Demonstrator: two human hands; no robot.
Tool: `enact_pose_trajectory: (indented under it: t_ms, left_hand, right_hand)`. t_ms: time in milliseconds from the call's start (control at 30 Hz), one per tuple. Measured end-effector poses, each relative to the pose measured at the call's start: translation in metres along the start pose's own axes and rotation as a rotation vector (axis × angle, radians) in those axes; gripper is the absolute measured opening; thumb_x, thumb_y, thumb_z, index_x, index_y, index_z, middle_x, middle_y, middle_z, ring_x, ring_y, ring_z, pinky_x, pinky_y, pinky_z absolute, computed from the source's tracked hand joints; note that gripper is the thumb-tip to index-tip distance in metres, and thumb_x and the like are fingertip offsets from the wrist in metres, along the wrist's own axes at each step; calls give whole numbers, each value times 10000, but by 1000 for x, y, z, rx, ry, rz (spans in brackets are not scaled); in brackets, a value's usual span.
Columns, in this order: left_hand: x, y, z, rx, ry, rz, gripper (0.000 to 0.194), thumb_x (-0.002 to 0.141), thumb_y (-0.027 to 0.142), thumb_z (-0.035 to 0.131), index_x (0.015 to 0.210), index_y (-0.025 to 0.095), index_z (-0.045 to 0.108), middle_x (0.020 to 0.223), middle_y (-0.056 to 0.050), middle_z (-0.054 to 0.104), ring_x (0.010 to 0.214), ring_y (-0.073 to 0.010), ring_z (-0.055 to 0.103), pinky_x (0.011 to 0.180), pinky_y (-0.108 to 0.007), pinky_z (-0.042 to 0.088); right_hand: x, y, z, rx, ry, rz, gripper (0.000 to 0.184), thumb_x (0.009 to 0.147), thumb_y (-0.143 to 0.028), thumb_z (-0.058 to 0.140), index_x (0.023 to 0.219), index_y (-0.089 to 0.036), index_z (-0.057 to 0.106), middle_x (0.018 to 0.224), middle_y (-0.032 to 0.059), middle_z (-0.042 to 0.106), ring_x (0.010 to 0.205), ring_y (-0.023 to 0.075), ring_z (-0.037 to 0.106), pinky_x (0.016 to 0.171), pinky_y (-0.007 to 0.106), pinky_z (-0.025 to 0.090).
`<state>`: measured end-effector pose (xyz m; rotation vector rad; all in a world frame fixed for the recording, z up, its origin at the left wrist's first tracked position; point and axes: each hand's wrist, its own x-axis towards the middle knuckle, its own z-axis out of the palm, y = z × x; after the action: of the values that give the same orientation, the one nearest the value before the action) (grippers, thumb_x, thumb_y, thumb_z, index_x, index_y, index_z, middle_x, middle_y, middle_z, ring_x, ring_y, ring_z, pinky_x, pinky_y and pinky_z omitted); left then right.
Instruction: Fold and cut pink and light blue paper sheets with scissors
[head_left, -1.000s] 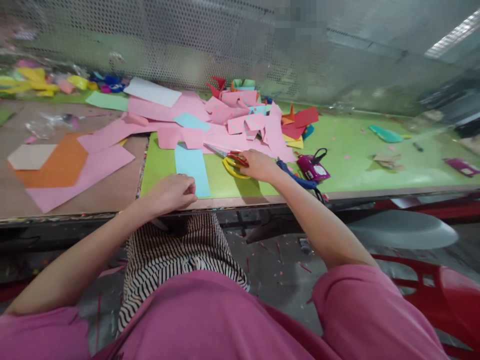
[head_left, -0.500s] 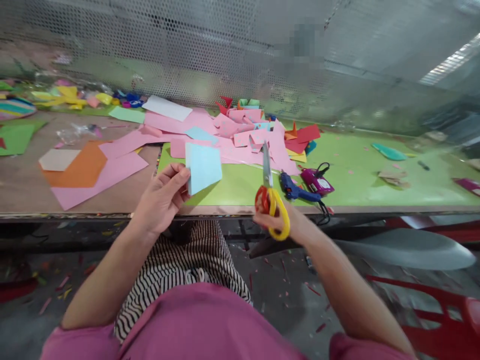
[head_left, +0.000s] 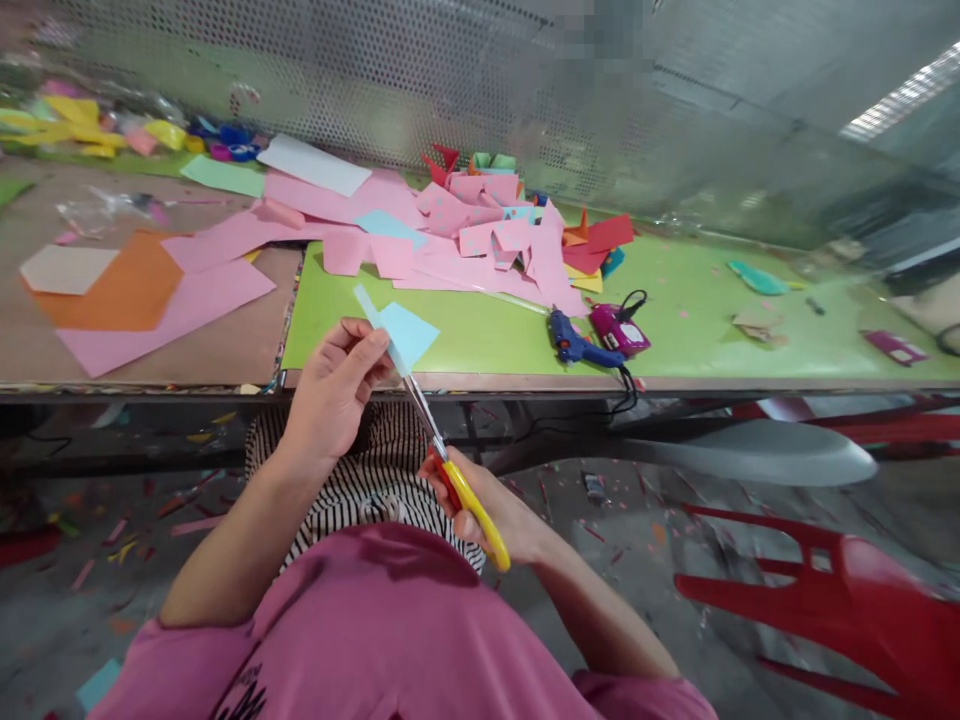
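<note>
Between the thumb and fingers of my left hand is a folded piece of light blue paper, held just above the table's front edge. A narrow strip of it stands up along the fold. My right hand grips scissors with one yellow and one red handle. Their blades point up and to the left, with the tips at the lower edge of the blue paper. Whether the blades have cut into it, I cannot tell.
Pink paper pieces are heaped behind my hands. A blue glue gun lies right of them beside a purple box. Orange paper rests on the left. Below the table on the right stands a red plastic chair.
The scissors have swung left and down, from beside the glue gun to the blue paper. My left hand has turned the paper so its folded strip faces up.
</note>
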<state>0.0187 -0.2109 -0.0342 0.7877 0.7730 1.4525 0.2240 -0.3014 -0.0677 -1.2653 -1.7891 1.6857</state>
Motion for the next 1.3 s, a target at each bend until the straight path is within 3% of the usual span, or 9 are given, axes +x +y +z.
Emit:
enact_pose_trajectory:
  t_ms: [167, 367, 500, 800, 900, 1033, 1300]
  left_hand:
    - [-2, -2, -4, 128, -3, 45, 278, 796, 381, 742, 805, 233, 507, 691, 58, 564, 616, -78, 555, 627, -211, 481]
    - [-2, 0, -8, 107, 37, 40, 305, 758, 371, 773, 793, 226, 507, 718, 57, 551, 644, -79, 566, 659, -212, 503]
    - [-2, 1, -11, 85, 46, 18, 312, 738, 347, 780, 786, 224, 497, 743, 53, 569, 653, -85, 590, 671, -226, 537]
    - [0, -2, -21, 131, 13, -23, 304, 715, 291, 812, 792, 216, 527, 691, 49, 646, 536, -83, 613, 575, -209, 559]
    - [0, -7, -23, 153, 53, -11, 296, 732, 274, 811, 916, 220, 585, 677, 42, 671, 535, -103, 636, 577, -230, 574]
    - [1, -11, -24, 169, 92, -26, 471, 737, 274, 799, 1172, 211, 628, 687, 35, 685, 608, -155, 695, 634, -294, 620]
    - [3, -13, -26, 159, 93, -44, 508, 743, 249, 796, 1231, 233, 658, 718, 24, 720, 618, -153, 699, 652, -297, 630]
  right_hand:
    - [-1, -5, -1, 10, -9, -15, 511, 797, -607, 662, 1122, -239, 520, 862, -13, 473, 684, 118, 432, 584, 236, 410]
    - [-6, -7, -3, 2, -31, -19, 777, 743, -875, 568, 1159, -220, 526, 843, -15, 467, 682, 123, 410, 563, 240, 387]
    - [-10, -12, -7, -59, -23, -20, 828, 727, -934, 514, 1126, -208, 535, 852, -6, 498, 694, 128, 436, 583, 249, 406]
    - [-7, -12, -9, -94, -11, 49, 833, 713, -959, 486, 1081, -213, 537, 867, 14, 544, 719, 140, 476, 591, 251, 421]
    - [-4, -10, -7, -101, 6, 76, 810, 721, -943, 507, 1074, -214, 537, 867, 14, 545, 713, 137, 468, 589, 252, 416]
    - [0, -10, -6, -103, 15, 91, 803, 737, -941, 484, 1072, -213, 542, 861, 3, 520, 689, 126, 435, 571, 246, 387]
    - [7, -10, -6, -107, 30, 114, 674, 765, -831, 612, 1033, -215, 562, 871, 5, 551, 713, 127, 469, 587, 241, 376]
